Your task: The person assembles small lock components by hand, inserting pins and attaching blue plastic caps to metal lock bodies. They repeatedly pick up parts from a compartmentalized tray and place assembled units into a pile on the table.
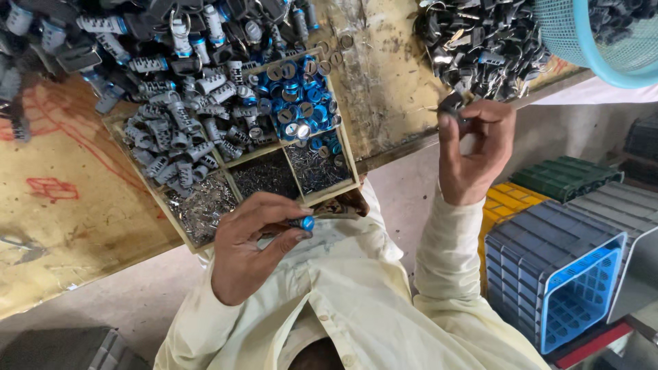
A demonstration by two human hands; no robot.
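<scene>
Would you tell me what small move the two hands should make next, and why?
Probably bring the right hand, pinching a small dark part, down to the left hand, which holds a blue-capped cylinder: each hand holds one piece, and they are apart.

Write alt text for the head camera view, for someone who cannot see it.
Seen from above, a person's left hand pinches a small blue-capped cylinder beside a divided wooden tray of grey and blue parts, while the right hand holds a small dark part near a pile of dark metal pieces on the worn workbench.
</scene>
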